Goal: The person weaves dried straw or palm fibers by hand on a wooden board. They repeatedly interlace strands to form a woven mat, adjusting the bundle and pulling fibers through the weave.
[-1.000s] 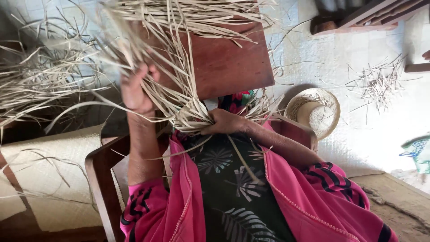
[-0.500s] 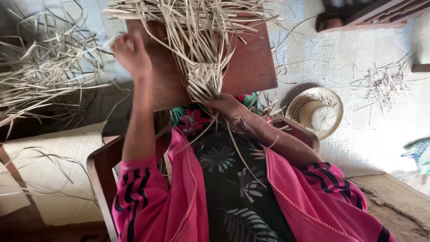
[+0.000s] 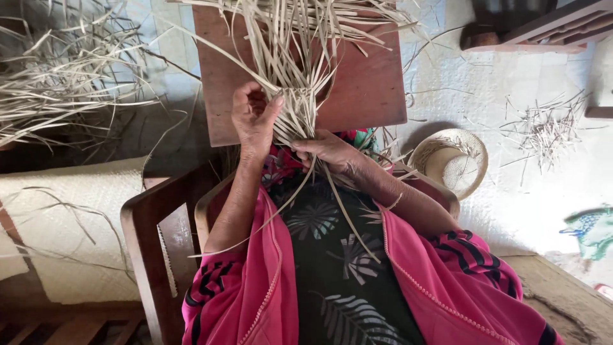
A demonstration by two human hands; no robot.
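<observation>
Head: left hand (image 3: 254,121) lowered onto straw bundle (image 3: 297,96) (right hand (image 3: 329,150) unmoved).

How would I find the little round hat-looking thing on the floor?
Start at the brown wooden board in front of the person, then look right, past the right hand, to the pale floor. The woven straw hat sits there, round and finished, unlike the loose strip pile beyond it.

We see bare floor (image 3: 511,191) on our right, past the small hat (image 3: 450,163). On our left, the chair arm (image 3: 150,249) and loose straw pile (image 3: 60,89) block us.
</observation>
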